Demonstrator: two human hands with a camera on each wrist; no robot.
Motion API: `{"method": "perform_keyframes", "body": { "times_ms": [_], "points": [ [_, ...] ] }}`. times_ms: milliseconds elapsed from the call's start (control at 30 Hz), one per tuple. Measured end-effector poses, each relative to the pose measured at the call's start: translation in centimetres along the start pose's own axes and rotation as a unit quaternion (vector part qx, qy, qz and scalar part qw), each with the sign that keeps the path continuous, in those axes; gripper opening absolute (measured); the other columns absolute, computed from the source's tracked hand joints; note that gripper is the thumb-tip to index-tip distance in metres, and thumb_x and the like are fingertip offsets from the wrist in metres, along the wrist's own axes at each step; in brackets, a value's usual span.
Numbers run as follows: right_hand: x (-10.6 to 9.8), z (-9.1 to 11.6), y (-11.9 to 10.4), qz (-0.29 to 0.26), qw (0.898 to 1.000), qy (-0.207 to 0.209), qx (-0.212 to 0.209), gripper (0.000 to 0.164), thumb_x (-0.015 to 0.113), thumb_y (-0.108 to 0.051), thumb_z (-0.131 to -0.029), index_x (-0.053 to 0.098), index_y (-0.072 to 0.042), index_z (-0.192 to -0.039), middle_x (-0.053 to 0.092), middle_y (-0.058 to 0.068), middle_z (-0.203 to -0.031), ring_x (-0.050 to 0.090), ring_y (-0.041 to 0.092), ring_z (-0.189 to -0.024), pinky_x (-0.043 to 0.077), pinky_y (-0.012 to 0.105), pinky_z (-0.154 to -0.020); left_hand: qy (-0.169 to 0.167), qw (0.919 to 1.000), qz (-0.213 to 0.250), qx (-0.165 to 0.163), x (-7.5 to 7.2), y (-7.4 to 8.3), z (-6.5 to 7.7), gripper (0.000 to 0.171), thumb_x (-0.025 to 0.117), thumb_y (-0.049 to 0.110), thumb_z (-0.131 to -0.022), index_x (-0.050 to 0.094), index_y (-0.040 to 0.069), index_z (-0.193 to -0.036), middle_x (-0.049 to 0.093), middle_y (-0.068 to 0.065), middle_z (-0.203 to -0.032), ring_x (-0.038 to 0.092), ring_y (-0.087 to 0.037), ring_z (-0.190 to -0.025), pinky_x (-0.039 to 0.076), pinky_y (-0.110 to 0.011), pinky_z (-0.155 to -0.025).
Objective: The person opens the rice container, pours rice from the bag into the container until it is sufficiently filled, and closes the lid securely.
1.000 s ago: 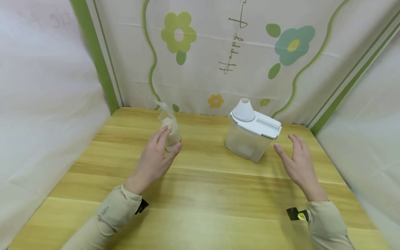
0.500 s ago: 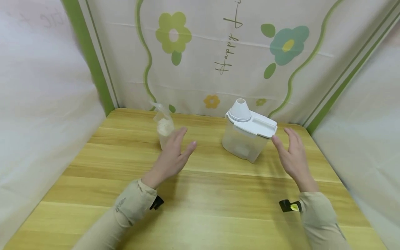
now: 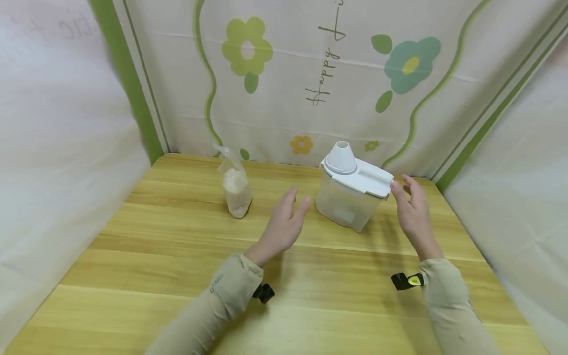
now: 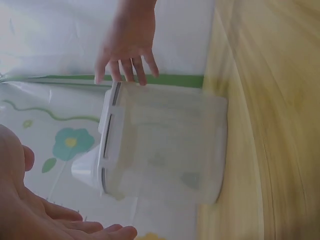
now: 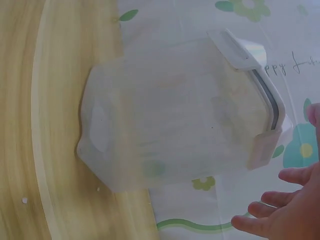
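Note:
A translucent storage container [image 3: 343,204] with a white lid and cone-shaped spout [image 3: 342,157] stands upright on the table. To its left, in the head view, my left hand [image 3: 280,224] hovers with loosely extended fingers, apart from it. My right hand [image 3: 413,212] is at the container's right end, fingers spread near the lid's edge; whether a fingertip touches is unclear in the head view, while the right wrist view shows a gap. Neither hand holds anything. Further left stands a clear plastic bag [image 3: 237,190] partly filled with whitish grains, its top twisted.
The wooden table [image 3: 155,236] reaches back to a flower-printed curtain [image 3: 284,98], with pale curtains at both sides. A tiny white bit [image 5: 24,200] lies on the wood near the container.
My left hand has moved right, away from the bag of grains and toward the container. My right hand has come a little forward, closer to the lid. Bag and container stay put.

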State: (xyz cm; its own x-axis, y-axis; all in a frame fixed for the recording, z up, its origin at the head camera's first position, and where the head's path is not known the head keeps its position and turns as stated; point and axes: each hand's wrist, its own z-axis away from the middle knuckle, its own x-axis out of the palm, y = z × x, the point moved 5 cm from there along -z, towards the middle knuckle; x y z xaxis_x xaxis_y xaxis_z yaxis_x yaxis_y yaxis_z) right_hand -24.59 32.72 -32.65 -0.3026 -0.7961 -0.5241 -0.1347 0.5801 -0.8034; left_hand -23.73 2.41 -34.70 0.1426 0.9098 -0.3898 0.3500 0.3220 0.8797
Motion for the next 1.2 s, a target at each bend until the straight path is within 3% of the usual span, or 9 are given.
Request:
{"method": "perform_keyframes", "body": {
  "times_ms": [233,400,533,633,833,1033,1200],
  "points": [
    [0.3,-0.8,0.9,-0.065,0.997,0.004,0.035,0.072,0.033,-0.053,-0.104,0.022,-0.004,-0.155,0.024,0.017,-0.157,0.026,0.038,-0.140,0.027,0.059,-0.110,0.006,0.9999,0.000,-0.014,2.4,0.7,-1.0,0.068,0.032,0.044,-0.107,0.022,-0.005,-0.153,0.019,-0.018,-0.158,0.016,-0.029,-0.146,0.013,-0.039,-0.117],
    [0.7,-1.5,0.9,-0.148,0.987,0.019,0.063,0.070,0.033,-0.050,-0.105,0.026,0.001,-0.153,0.025,0.018,-0.156,0.029,0.037,-0.138,0.030,0.054,-0.110,0.004,0.9994,0.025,-0.023,3.8,1.1,-1.6,0.070,0.031,0.046,-0.107,0.020,-0.006,-0.153,0.016,-0.019,-0.159,0.014,-0.027,-0.146,0.011,-0.037,-0.117],
    [1.1,-2.0,0.9,-0.194,0.978,0.030,0.070,0.061,0.033,-0.049,-0.105,0.044,0.002,-0.137,0.033,0.020,-0.150,0.034,0.037,-0.136,0.030,0.054,-0.110,-0.003,0.9988,0.049,-0.009,4.7,1.6,-2.0,0.074,0.030,0.050,-0.106,0.021,-0.006,-0.152,0.017,-0.018,-0.159,0.014,-0.028,-0.146,0.010,-0.036,-0.117],
    [1.5,-2.3,0.9,-0.215,0.974,0.025,0.067,0.055,0.033,-0.048,-0.105,0.047,0.001,-0.126,0.037,0.020,-0.145,0.037,0.035,-0.134,0.031,0.053,-0.110,-0.009,0.9980,0.063,-0.002,5.3,1.9,-2.0,0.074,0.029,0.051,-0.105,0.022,-0.005,-0.152,0.017,-0.018,-0.159,0.015,-0.028,-0.146,0.010,-0.037,-0.117],
    [2.3,-2.2,1.6,-0.236,0.969,0.000,0.072,0.069,0.025,-0.051,-0.106,0.036,0.005,-0.146,0.039,0.019,-0.142,0.036,0.033,-0.130,0.031,0.050,-0.110,-0.036,0.9960,0.081,-0.008,6.2,2.3,-1.9,0.075,0.027,0.055,-0.104,0.022,-0.001,-0.154,0.016,-0.014,-0.160,0.013,-0.022,-0.146,0.009,-0.035,-0.117],
    [3.0,-1.7,1.7,-0.251,0.966,-0.007,0.063,0.073,0.020,-0.055,-0.104,0.038,0.002,-0.146,0.048,0.008,-0.127,0.043,0.023,-0.121,0.033,0.048,-0.107,-0.049,0.9954,0.082,0.001,7.0,2.3,-2.0,0.075,0.027,0.057,-0.103,0.022,0.003,-0.155,0.016,-0.007,-0.161,0.013,-0.014,-0.146,0.010,-0.032,-0.117],
    [3.3,-1.3,1.3,-0.256,0.965,-0.005,0.052,0.071,0.020,-0.055,-0.104,0.037,-0.002,-0.149,0.049,0.007,-0.129,0.043,0.022,-0.123,0.031,0.053,-0.109,-0.054,0.9948,0.086,0.004,7.3,2.7,-2.1,0.075,0.028,0.057,-0.103,0.021,0.004,-0.155,0.013,-0.006,-0.161,0.011,-0.012,-0.145,0.009,-0.031,-0.117]
  ]
}}
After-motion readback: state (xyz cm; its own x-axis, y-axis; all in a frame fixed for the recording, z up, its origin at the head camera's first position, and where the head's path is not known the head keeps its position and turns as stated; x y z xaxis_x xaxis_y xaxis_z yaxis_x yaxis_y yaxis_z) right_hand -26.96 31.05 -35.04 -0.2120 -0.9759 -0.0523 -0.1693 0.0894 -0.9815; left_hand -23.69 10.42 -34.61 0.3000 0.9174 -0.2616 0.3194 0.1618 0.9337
